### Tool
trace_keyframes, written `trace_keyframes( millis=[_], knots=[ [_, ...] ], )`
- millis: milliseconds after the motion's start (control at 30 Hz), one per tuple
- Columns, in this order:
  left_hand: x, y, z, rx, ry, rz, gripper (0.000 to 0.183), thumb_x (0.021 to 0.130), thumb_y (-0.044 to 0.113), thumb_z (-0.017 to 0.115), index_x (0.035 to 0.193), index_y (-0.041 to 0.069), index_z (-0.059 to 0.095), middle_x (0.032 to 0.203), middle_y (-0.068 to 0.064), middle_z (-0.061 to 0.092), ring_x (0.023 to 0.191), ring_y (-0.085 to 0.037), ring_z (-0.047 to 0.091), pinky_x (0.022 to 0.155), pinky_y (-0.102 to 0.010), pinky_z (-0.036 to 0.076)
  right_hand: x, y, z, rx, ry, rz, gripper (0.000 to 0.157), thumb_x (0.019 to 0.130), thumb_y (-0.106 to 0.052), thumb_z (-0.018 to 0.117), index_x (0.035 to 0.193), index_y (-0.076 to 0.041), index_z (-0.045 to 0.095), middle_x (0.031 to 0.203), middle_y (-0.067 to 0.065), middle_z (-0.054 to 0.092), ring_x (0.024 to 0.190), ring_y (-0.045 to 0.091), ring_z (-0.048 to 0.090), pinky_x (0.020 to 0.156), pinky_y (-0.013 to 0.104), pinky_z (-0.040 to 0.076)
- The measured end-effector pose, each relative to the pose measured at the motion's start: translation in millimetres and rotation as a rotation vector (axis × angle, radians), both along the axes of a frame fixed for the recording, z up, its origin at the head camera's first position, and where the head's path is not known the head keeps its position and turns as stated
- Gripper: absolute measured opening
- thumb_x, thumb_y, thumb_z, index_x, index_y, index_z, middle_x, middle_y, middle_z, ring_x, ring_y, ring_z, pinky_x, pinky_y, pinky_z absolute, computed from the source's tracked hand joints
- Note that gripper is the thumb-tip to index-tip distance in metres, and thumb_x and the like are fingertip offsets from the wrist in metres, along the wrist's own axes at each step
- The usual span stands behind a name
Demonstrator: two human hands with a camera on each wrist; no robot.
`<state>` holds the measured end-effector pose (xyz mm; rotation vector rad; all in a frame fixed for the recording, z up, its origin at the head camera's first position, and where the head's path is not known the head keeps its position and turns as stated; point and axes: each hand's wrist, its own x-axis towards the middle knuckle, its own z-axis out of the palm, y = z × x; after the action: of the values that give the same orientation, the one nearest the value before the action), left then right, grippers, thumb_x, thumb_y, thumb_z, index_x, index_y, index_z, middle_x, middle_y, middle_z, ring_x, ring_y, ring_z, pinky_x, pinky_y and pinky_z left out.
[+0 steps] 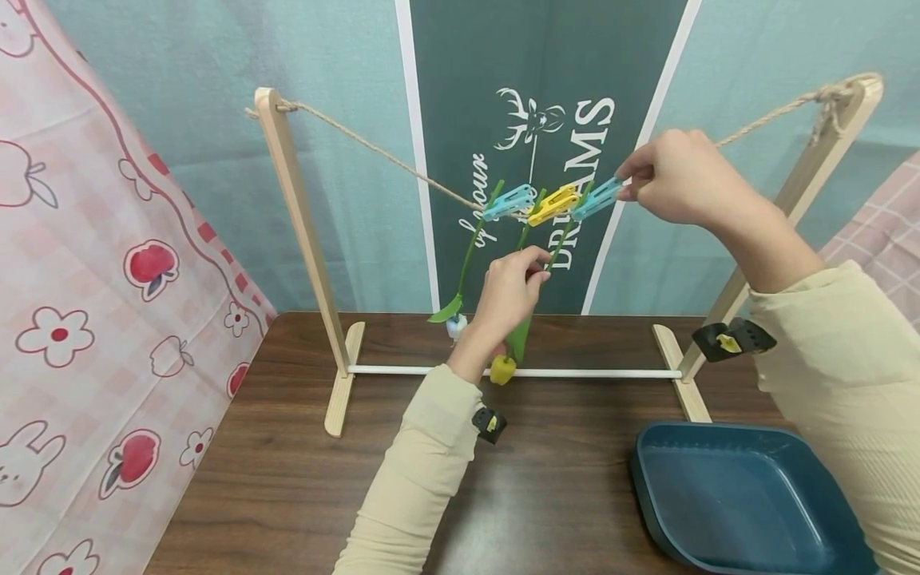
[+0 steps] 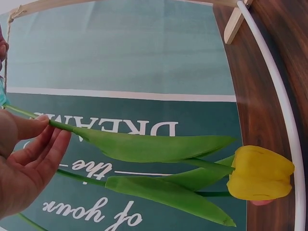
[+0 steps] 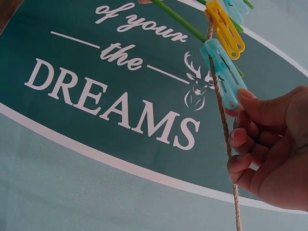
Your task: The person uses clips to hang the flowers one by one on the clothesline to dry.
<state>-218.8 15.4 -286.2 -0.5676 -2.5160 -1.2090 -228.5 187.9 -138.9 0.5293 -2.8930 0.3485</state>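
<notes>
My left hand (image 1: pixel 509 291) pinches the green stem (image 2: pixel 60 125) of a yellow tulip (image 2: pixel 262 173), which hangs head down. Above it, my right hand (image 1: pixel 679 177) holds the handle end of a blue clothespin (image 3: pixel 224 72) between thumb and fingers. That clothespin's other end is at the rope (image 3: pixel 222 108) and the top of the stem. To its left, a yellow clothespin (image 1: pixel 553 205) and another blue clothespin (image 1: pixel 507 202) sit on the rope with stems in them. A pale blue-white flower (image 1: pixel 456 326) hangs at the left; a pinkish bloom (image 2: pixel 261 202) is mostly hidden behind the yellow one.
The sagging rope is tied between two wooden posts (image 1: pixel 305 231), joined low down by a white rod (image 1: pixel 596 373). A dark blue basin (image 1: pixel 733 499) stands at the right on the brown wooden table (image 1: pixel 287 479). A printed curtain (image 1: pixel 345 176) hangs behind.
</notes>
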Motion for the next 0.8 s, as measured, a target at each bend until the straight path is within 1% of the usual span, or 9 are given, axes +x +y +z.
trace_keyframes(
  millis=[200,333,467,800],
  knots=[
    [-0.6,0.2,-0.3,0.004,0.003,0.014,0.018,0.088,0.009,0.06,0.105,0.006,0.065,0.091,-0.004,0.065,0.078,-0.011,0.058,0.067,-0.019,0.043,0.9,1.3,-0.2,-0.028,-0.001,-0.007,0.023,0.086,-0.007,0.059,0.102,0.01,0.064,0.08,0.019,0.064,0.067,0.024,0.048,0.055,0.034,0.032],
    [-0.7,0.2,-0.2,0.009,0.006,0.013,0.018,0.088,0.008,0.06,0.105,0.005,0.065,0.092,-0.004,0.065,0.079,-0.012,0.058,0.068,-0.02,0.044,1.5,1.6,-0.4,-0.041,0.0,-0.016,0.024,0.086,-0.008,0.058,0.103,0.009,0.064,0.081,0.019,0.065,0.066,0.023,0.05,0.055,0.033,0.033],
    [-0.6,0.4,0.2,0.014,0.002,0.015,0.018,0.088,0.008,0.06,0.105,0.006,0.065,0.092,-0.004,0.065,0.08,-0.012,0.058,0.069,-0.02,0.044,1.9,2.4,-1.3,-0.05,0.008,-0.022,0.024,0.087,-0.008,0.058,0.104,0.008,0.063,0.083,0.02,0.065,0.067,0.022,0.052,0.055,0.033,0.035],
    [-0.2,-0.2,-0.8,0.021,0.009,0.016,0.017,0.087,0.008,0.061,0.103,0.005,0.065,0.092,-0.004,0.065,0.081,-0.013,0.058,0.07,-0.02,0.045,5.7,3.8,-2.4,-0.05,0.037,-0.004,0.023,0.087,-0.009,0.059,0.105,0.006,0.063,0.075,0.012,0.064,0.065,0.021,0.05,0.054,0.032,0.035]
  ],
)
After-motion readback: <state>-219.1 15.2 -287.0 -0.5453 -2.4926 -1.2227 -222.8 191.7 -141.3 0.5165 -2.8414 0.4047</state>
